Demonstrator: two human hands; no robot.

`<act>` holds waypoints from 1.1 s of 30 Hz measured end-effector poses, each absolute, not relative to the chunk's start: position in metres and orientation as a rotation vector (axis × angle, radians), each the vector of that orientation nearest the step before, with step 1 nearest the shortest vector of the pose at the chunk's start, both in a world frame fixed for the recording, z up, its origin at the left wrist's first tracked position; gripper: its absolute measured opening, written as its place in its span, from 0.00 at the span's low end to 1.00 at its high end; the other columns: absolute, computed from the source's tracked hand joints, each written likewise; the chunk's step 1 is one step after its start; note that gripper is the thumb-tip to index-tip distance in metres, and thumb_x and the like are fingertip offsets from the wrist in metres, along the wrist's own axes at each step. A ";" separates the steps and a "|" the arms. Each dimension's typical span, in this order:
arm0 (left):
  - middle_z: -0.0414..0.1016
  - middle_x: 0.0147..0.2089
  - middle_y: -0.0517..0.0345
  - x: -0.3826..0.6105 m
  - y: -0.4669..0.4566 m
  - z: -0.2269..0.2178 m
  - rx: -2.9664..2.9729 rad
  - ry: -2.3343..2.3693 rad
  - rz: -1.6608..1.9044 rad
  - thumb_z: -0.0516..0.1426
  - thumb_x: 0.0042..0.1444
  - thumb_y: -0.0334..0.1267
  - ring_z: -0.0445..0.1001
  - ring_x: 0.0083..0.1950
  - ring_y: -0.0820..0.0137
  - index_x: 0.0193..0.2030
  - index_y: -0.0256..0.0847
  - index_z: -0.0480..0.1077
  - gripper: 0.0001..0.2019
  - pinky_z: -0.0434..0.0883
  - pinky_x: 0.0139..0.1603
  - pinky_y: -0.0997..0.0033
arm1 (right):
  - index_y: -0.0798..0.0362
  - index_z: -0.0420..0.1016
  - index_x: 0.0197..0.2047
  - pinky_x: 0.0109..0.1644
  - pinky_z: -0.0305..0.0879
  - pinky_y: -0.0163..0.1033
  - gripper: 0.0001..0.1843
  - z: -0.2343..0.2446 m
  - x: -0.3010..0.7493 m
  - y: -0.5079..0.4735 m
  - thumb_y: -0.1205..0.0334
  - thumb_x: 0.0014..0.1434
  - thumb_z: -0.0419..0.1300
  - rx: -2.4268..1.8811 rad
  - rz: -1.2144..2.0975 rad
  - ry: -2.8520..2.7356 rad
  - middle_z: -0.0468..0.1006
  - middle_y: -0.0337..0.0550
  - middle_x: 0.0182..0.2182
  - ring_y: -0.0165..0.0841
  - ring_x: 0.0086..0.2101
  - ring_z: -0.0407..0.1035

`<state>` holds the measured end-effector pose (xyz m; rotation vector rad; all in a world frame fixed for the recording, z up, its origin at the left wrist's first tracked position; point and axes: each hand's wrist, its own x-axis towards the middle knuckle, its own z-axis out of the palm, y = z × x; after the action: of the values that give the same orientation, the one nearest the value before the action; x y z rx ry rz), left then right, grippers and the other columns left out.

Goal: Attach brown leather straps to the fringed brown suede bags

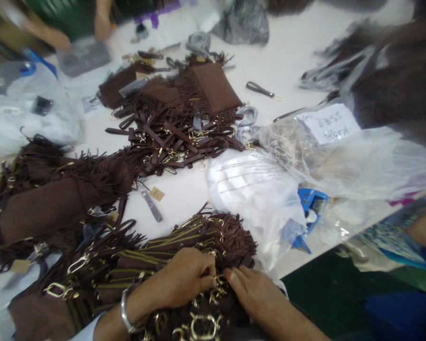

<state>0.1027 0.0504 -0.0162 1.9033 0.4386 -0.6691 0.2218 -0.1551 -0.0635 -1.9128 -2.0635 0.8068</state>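
A packed row of brown fringed pouches (156, 253) with brass-coloured zips lies at the table's near edge. My left hand (188, 274), with a silver bangle at the wrist, is closed in a pinch at a small gold clasp (218, 282) among them. Just to its right, my right hand (257, 291) curls over the fringe of a pouch, its thumb beside the same clasp; its fingertips are partly hidden. A larger gold clasp (204, 327) and other gold hardware lie below the hands. Blur softens the fine detail.
Brown wrist straps (177, 137) and more fringed pouches (216, 87) are heaped mid-table. To the right are a white plastic bag (255, 189), a blue tape dispenser (310, 213) and a handwritten paper (328, 123). Another person's hands (102, 26) are at the far left.
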 end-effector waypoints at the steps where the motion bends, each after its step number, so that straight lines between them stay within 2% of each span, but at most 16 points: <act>1: 0.73 0.26 0.66 0.102 0.052 -0.014 1.878 0.428 -0.673 0.61 0.54 0.30 0.68 0.29 0.74 0.29 0.42 0.73 0.04 0.57 0.30 0.74 | 0.55 0.64 0.51 0.33 0.61 0.41 0.17 -0.058 0.224 -0.157 0.71 0.59 0.62 -1.877 0.829 -2.102 0.76 0.41 0.38 0.37 0.34 0.70; 4: 0.75 0.31 0.67 0.100 0.056 -0.007 1.810 0.308 -0.643 0.60 0.59 0.33 0.70 0.35 0.74 0.31 0.43 0.74 0.05 0.60 0.37 0.75 | 0.52 0.66 0.47 0.32 0.58 0.41 0.11 -0.038 0.233 -0.163 0.67 0.62 0.62 -1.716 0.896 -2.143 0.75 0.37 0.36 0.35 0.33 0.68; 7: 0.75 0.34 0.65 0.095 0.057 -0.002 1.839 0.285 -0.636 0.54 0.67 0.39 0.70 0.37 0.74 0.33 0.42 0.72 0.11 0.61 0.39 0.73 | 0.51 0.67 0.44 0.30 0.57 0.41 0.04 -0.023 0.246 -0.159 0.62 0.67 0.56 -1.601 1.028 -2.109 0.75 0.36 0.31 0.33 0.30 0.67; 10: 0.72 0.32 0.64 0.089 0.053 0.000 1.907 0.317 -0.665 0.51 0.68 0.40 0.69 0.35 0.73 0.31 0.41 0.68 0.14 0.60 0.36 0.72 | 0.50 0.66 0.49 0.37 0.61 0.41 0.09 -0.025 0.256 -0.144 0.63 0.70 0.49 -1.693 1.015 -1.857 0.76 0.38 0.36 0.34 0.34 0.68; 13: 0.73 0.34 0.64 0.087 0.050 0.001 1.909 0.211 -0.659 0.52 0.68 0.37 0.70 0.37 0.72 0.33 0.42 0.68 0.11 0.61 0.39 0.72 | 0.50 0.66 0.51 0.46 0.63 0.39 0.12 -0.042 0.253 -0.126 0.68 0.69 0.46 -1.683 0.973 -1.601 0.77 0.41 0.42 0.33 0.41 0.70; 16: 0.73 0.34 0.65 0.086 0.050 0.001 1.886 0.178 -0.639 0.52 0.67 0.35 0.71 0.38 0.73 0.33 0.42 0.69 0.10 0.61 0.41 0.72 | 0.50 0.70 0.45 0.38 0.61 0.34 0.10 -0.059 0.238 -0.117 0.70 0.66 0.50 -1.728 1.149 -1.548 0.78 0.37 0.36 0.30 0.36 0.72; 19: 0.72 0.31 0.66 0.083 0.051 -0.004 1.877 0.343 -0.637 0.51 0.68 0.37 0.69 0.34 0.73 0.31 0.42 0.69 0.13 0.61 0.37 0.71 | 0.51 0.72 0.37 0.30 0.55 0.35 0.08 -0.065 0.227 -0.120 0.67 0.65 0.52 -1.968 1.288 -1.505 0.79 0.37 0.29 0.32 0.29 0.73; 21: 0.71 0.30 0.65 0.081 0.050 -0.009 1.886 0.510 -0.621 0.50 0.68 0.37 0.69 0.33 0.72 0.32 0.42 0.69 0.13 0.61 0.36 0.71 | 0.50 0.73 0.36 0.31 0.55 0.35 0.09 -0.063 0.225 -0.124 0.62 0.67 0.53 -1.930 1.388 -1.482 0.80 0.38 0.29 0.32 0.30 0.75; 24: 0.74 0.37 0.64 0.081 0.048 -0.013 1.907 0.600 -0.591 0.54 0.62 0.31 0.71 0.40 0.70 0.39 0.44 0.72 0.06 0.63 0.41 0.71 | 0.48 0.74 0.39 0.34 0.56 0.32 0.05 -0.063 0.227 -0.127 0.61 0.65 0.56 -1.777 1.518 -1.415 0.81 0.36 0.34 0.31 0.35 0.75; 28: 0.74 0.45 0.64 0.082 0.045 -0.014 1.910 0.535 -0.593 0.59 0.56 0.27 0.72 0.48 0.69 0.45 0.48 0.73 0.13 0.64 0.49 0.70 | 0.50 0.73 0.39 0.30 0.51 0.35 0.04 -0.070 0.223 -0.128 0.61 0.60 0.59 -1.902 1.558 -1.507 0.81 0.40 0.32 0.34 0.32 0.75; 33: 0.70 0.53 0.65 0.079 0.046 -0.003 1.921 0.487 -0.539 0.58 0.55 0.23 0.69 0.53 0.71 0.54 0.53 0.68 0.23 0.64 0.56 0.70 | 0.52 0.69 0.38 0.32 0.50 0.37 0.07 -0.060 0.212 -0.132 0.64 0.64 0.50 -1.865 1.416 -1.582 0.79 0.40 0.32 0.32 0.30 0.72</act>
<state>0.0788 0.0462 -0.0030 1.9209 0.4867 -0.5391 0.2121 -0.1322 -0.0602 -1.8654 -1.5822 1.4158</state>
